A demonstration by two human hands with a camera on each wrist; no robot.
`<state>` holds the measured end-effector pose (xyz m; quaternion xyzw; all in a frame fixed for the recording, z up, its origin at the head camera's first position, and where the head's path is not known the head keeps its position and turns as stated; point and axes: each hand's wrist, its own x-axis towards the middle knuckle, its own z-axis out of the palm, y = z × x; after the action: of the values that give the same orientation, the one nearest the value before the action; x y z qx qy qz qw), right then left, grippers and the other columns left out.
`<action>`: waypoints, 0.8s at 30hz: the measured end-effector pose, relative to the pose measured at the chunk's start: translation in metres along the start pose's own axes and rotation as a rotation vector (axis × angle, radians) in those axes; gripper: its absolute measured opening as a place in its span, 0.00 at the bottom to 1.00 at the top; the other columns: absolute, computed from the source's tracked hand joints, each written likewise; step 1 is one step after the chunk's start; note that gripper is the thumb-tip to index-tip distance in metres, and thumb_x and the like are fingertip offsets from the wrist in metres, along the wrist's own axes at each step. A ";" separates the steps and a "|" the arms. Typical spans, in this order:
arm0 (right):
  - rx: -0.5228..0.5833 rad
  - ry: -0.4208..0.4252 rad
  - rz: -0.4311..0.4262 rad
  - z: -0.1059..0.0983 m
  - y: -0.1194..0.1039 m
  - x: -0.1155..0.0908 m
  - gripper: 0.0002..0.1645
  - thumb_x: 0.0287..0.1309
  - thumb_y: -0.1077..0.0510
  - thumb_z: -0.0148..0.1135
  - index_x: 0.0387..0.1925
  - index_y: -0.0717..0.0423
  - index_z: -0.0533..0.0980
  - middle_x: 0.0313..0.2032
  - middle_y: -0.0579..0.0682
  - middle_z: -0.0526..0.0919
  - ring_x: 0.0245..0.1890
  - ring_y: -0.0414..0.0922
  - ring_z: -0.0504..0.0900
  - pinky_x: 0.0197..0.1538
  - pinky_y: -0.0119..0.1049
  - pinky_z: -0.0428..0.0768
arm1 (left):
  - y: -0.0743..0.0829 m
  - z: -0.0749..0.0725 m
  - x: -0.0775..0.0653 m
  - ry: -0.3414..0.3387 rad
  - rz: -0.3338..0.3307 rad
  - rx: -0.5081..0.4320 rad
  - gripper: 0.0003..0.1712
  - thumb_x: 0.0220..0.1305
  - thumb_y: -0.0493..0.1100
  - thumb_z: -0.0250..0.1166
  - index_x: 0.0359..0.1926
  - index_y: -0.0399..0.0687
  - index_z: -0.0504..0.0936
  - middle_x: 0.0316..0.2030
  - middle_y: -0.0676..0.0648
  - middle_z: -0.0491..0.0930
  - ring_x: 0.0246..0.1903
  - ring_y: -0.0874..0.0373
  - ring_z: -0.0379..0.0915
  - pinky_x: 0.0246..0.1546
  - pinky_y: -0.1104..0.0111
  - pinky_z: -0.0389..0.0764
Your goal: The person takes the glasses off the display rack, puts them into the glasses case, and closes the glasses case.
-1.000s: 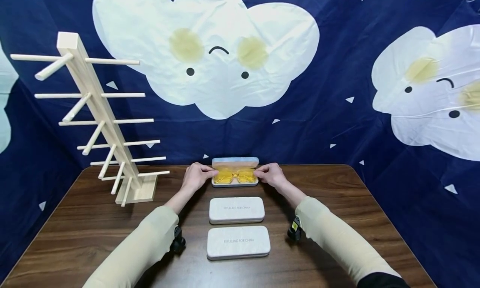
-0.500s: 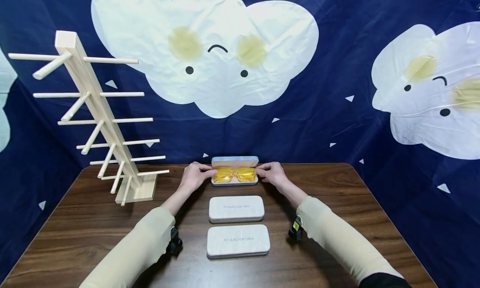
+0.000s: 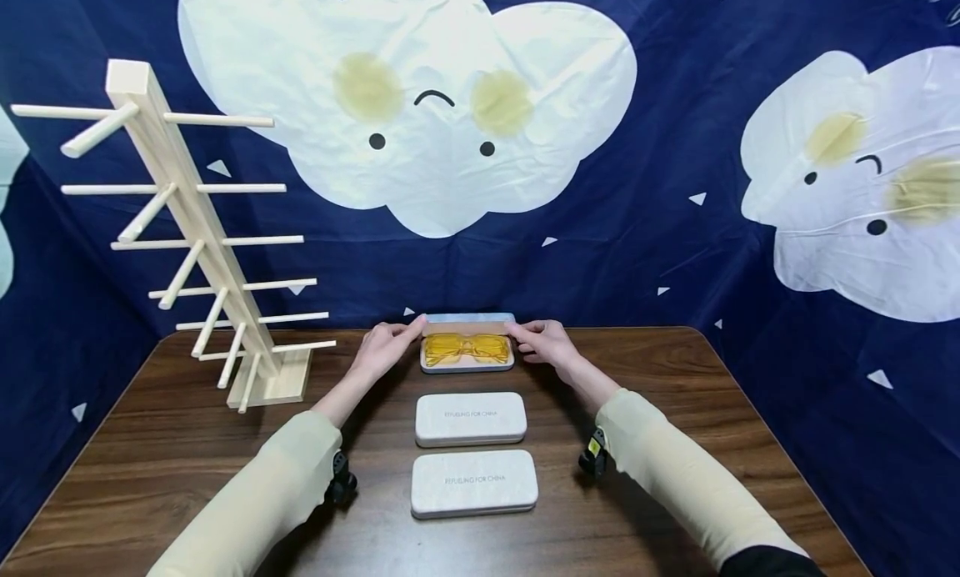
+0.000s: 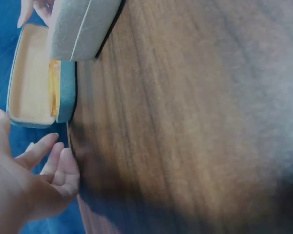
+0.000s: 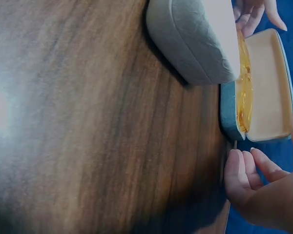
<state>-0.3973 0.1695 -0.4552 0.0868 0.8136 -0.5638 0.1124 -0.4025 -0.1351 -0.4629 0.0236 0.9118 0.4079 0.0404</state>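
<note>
An eyeglass case (image 3: 468,365) stands open at the back of the table, its pale-lined lid (image 4: 30,78) raised. Yellow-lensed glasses (image 3: 467,348) lie inside; in the right wrist view their amber edge (image 5: 245,97) shows. At the case's left side is my left hand (image 3: 384,347), thumb up by the lid's corner, other fingers loosely bent below it. My right hand (image 3: 547,342) mirrors it on the other side, with its thumb at the opposite lid corner. Neither hand is on the glasses. Whether the thumbs press on the lid is hard to tell.
Two closed white cases, a farther one (image 3: 471,418) and a nearer one (image 3: 474,482), lie in line before the open case. A wooden peg stand (image 3: 197,218) rises at the left. Behind the brown table (image 3: 645,377) hangs a blue cloth with clouds.
Both hands have gone from the ends of the glasses up to the lid's corners, their thumbs now higher. The glasses stay in the case, and the two closed cases have not moved.
</note>
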 end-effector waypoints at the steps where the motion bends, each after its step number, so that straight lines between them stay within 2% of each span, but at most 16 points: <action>1: -0.002 -0.002 0.011 0.000 -0.002 0.000 0.39 0.63 0.35 0.67 0.59 0.63 0.78 0.55 0.59 0.84 0.51 0.50 0.86 0.54 0.44 0.87 | 0.001 -0.001 0.000 -0.013 -0.013 -0.009 0.44 0.70 0.76 0.49 0.48 0.40 0.87 0.44 0.37 0.86 0.45 0.44 0.82 0.46 0.60 0.78; 4: -0.002 -0.028 0.028 0.001 -0.005 0.002 0.46 0.64 0.28 0.61 0.62 0.63 0.76 0.57 0.62 0.83 0.55 0.51 0.85 0.58 0.46 0.86 | 0.002 -0.003 0.002 -0.052 -0.043 -0.031 0.48 0.68 0.80 0.46 0.49 0.42 0.87 0.44 0.38 0.86 0.38 0.47 0.81 0.40 0.66 0.74; 7: -0.009 -0.045 0.050 0.002 -0.007 0.005 0.48 0.63 0.25 0.58 0.62 0.63 0.76 0.58 0.61 0.82 0.55 0.52 0.84 0.59 0.47 0.85 | 0.004 -0.004 0.004 -0.095 -0.072 -0.060 0.50 0.67 0.81 0.45 0.61 0.46 0.84 0.58 0.38 0.83 0.46 0.47 0.83 0.44 0.64 0.79; 10: -0.028 -0.057 0.069 0.002 -0.008 0.008 0.48 0.63 0.24 0.56 0.58 0.63 0.78 0.57 0.60 0.82 0.53 0.50 0.84 0.59 0.48 0.85 | 0.006 -0.004 0.007 -0.143 -0.109 -0.108 0.52 0.66 0.82 0.46 0.64 0.44 0.81 0.64 0.37 0.80 0.54 0.45 0.80 0.49 0.60 0.83; 12: -0.044 -0.061 0.081 0.002 -0.009 0.009 0.47 0.63 0.23 0.56 0.55 0.63 0.78 0.55 0.59 0.82 0.50 0.49 0.83 0.58 0.47 0.85 | 0.007 -0.002 0.008 -0.163 -0.136 -0.136 0.52 0.65 0.82 0.47 0.62 0.42 0.82 0.63 0.37 0.80 0.56 0.46 0.78 0.49 0.60 0.83; 18: -0.059 -0.068 0.113 0.005 -0.010 0.011 0.45 0.62 0.23 0.57 0.52 0.61 0.79 0.49 0.54 0.80 0.46 0.46 0.81 0.56 0.45 0.86 | 0.012 0.002 0.012 -0.174 -0.185 -0.150 0.49 0.64 0.82 0.50 0.56 0.42 0.82 0.56 0.39 0.80 0.49 0.51 0.77 0.42 0.68 0.79; 24: -0.058 -0.084 0.112 0.005 -0.012 0.013 0.43 0.62 0.25 0.59 0.51 0.61 0.79 0.47 0.52 0.79 0.45 0.45 0.80 0.56 0.45 0.86 | 0.012 0.004 0.015 -0.185 -0.195 -0.181 0.48 0.66 0.78 0.54 0.60 0.40 0.80 0.60 0.38 0.79 0.54 0.49 0.76 0.49 0.63 0.81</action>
<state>-0.4122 0.1608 -0.4493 0.1052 0.8179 -0.5361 0.1805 -0.4171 -0.1228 -0.4573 -0.0312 0.8617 0.4787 0.1656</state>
